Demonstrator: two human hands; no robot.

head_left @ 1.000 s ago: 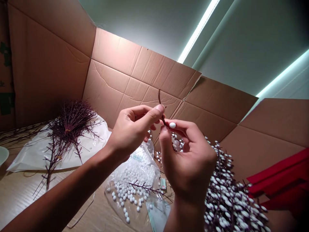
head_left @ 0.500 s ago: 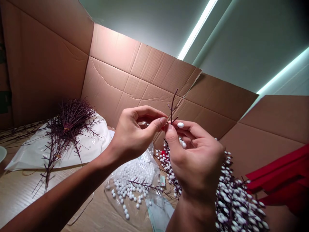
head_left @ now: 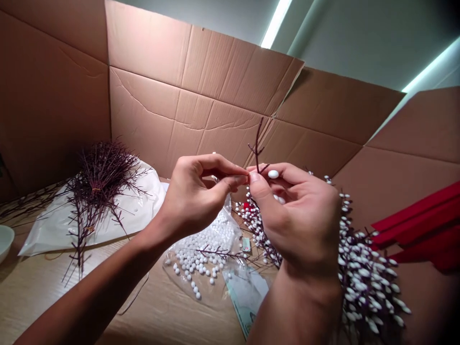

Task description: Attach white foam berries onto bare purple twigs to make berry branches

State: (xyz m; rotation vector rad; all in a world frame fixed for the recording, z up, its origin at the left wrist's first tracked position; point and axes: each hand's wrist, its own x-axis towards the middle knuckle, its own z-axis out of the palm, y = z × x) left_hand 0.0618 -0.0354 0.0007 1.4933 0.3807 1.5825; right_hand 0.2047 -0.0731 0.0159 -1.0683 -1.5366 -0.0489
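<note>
My right hand (head_left: 298,215) grips a thin dark purple twig (head_left: 257,143) whose forked tip stands up above my fingers; a white bead (head_left: 273,174) sits on a side spur by my fingertips. My left hand (head_left: 197,191) pinches thumb and forefinger together right against the twig, and what lies between them is too small to tell. Below my hands lies a clear bag of white beads (head_left: 203,251) with one loose twig across it.
A bundle of bare purple twigs (head_left: 95,184) rests on a white plastic bag (head_left: 53,225) at the left. Beaded branches (head_left: 362,273) are heaped at the right. Cardboard walls (head_left: 172,91) surround the wooden tabletop (head_left: 36,292). Red sheets (head_left: 424,230) lie at the far right; a bowl's rim (head_left: 4,239) shows at the left edge.
The view has tilted down and the hands sit slightly higher. The twig has turned more upright in my right hand, and my left fingertips have closed up against it.
</note>
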